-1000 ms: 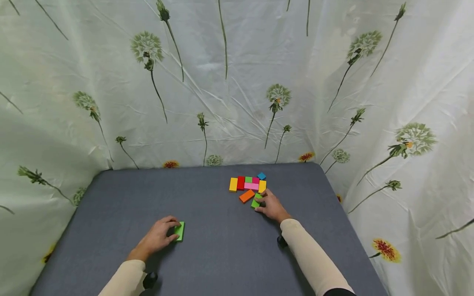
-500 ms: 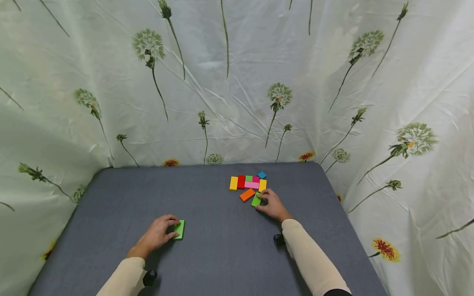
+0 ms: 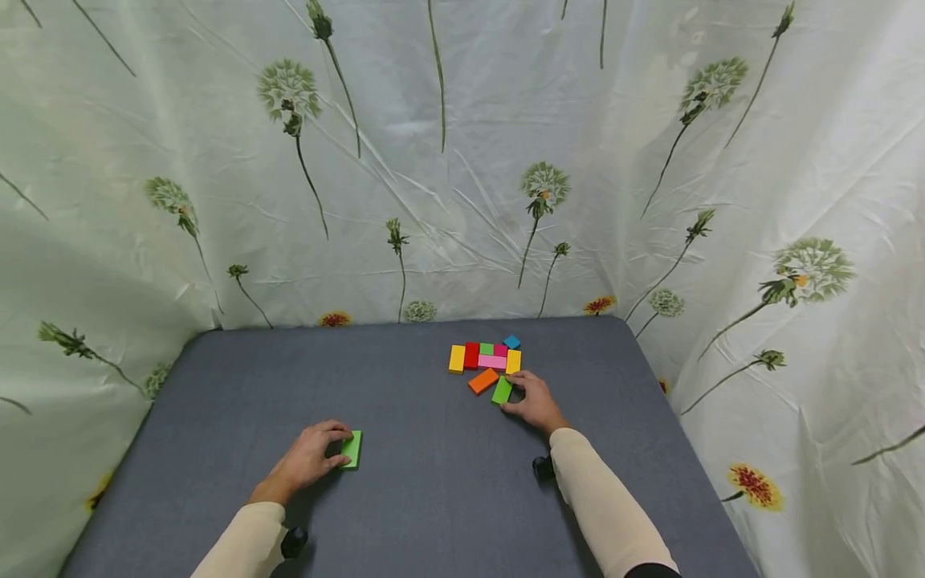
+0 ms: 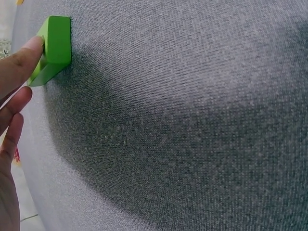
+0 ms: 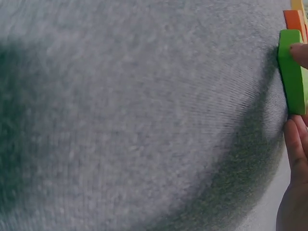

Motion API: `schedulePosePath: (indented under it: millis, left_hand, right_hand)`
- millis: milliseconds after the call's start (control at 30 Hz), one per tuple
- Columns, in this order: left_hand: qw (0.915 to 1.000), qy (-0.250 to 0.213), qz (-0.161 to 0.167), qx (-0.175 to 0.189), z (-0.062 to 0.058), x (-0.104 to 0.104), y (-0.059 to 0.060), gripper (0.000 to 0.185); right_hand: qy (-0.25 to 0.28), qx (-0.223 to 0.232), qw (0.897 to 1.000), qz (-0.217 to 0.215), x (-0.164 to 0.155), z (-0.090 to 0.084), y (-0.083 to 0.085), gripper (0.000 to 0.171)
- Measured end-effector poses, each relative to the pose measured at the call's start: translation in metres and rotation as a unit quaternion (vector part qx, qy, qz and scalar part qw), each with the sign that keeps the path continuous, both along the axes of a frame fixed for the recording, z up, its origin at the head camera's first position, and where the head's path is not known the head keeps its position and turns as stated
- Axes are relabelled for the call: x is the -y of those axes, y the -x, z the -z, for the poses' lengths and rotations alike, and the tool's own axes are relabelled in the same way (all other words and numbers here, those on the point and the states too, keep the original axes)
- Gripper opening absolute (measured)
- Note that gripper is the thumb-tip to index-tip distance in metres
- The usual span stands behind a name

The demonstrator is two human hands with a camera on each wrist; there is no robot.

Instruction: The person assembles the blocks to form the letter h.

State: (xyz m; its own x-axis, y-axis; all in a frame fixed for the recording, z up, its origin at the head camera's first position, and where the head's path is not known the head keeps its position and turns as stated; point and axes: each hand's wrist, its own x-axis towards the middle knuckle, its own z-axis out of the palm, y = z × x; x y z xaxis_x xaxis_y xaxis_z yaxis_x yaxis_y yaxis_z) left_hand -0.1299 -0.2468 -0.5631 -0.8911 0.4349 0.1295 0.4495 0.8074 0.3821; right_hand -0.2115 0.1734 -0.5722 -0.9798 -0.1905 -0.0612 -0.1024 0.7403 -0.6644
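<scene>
In the head view, I see on the tabletop [image 3: 419, 506] the left hand [image 3: 307, 456] pinching one green block [image 3: 352, 449], and the right hand [image 3: 535, 401] pinching another green block [image 3: 502, 391] near the orange block [image 3: 483, 381]. Only there I find the blue block [image 3: 511, 342]; the right wrist view shows the orange block partly.

Holds a green block [image 5: 291, 79] at the right edge with the right hand [image 5: 294, 178], resting the thumb [image 5: 299, 54] on the block's side and keeping the lower fingers [image 5: 294, 144] just below its bottom end, too close to tell touching from apart. Shows an orange block [image 5: 294, 19] just beyond, toward the top, then a yellowish piece [image 5: 297, 4] cut off by the frame. Fills most of the view with grey woven fabric [image 5: 134, 106], darkening at the left edge.
</scene>
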Motion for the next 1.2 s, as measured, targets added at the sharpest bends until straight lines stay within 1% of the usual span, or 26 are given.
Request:
schedulePosePath:
  millis: [167, 233, 333, 500, 600, 833, 1000, 1200]
  left_hand:
    - [1.0, 0.005, 0.004, 0.008, -0.002, 0.001, 0.001, 0.031]
    - [0.9999, 0.001, 0.001, 0.014, -0.003, 0.001, 0.001, 0.03]
    - [0.9998, -0.004, -0.005, 0.019, -0.003, 0.001, 0.003, 0.029]
    - [0.9996, 0.0, -0.011, 0.026, -0.004, 0.003, 0.004, 0.029]
    - [0.9996, 0.005, -0.007, 0.026, -0.004, 0.004, 0.005, 0.029]
    - [0.9998, -0.002, 0.001, 0.019, -0.005, 0.003, 0.005, 0.029]
    - [0.9998, 0.007, 0.002, 0.021, -0.005, 0.003, 0.002, 0.029]
    - [0.9995, 0.017, 0.016, 0.019, -0.004, 0.002, 0.004, 0.028]
  right_hand:
    - [0.026, -0.014, 1.0, 0.007, 0.0, -0.004, -0.001, 0.053]
    - [0.035, -0.011, 0.999, 0.01, 0.001, -0.008, 0.001, 0.052]
    - [0.041, -0.005, 0.999, -0.001, 0.007, -0.016, 0.004, 0.051]
    - [0.053, 0.007, 0.998, -0.035, 0.031, -0.027, 0.012, 0.054]
    - [0.06, 0.011, 0.997, -0.054, 0.049, -0.032, 0.017, 0.054]
    - [0.055, 0.006, 0.991, -0.122, 0.094, -0.041, 0.029, 0.055]
    - [0.047, -0.001, 0.984, -0.17, 0.125, -0.044, 0.033, 0.055]
    - [0.018, 0.0, 0.98, -0.199, 0.16, -0.041, 0.035, 0.053]
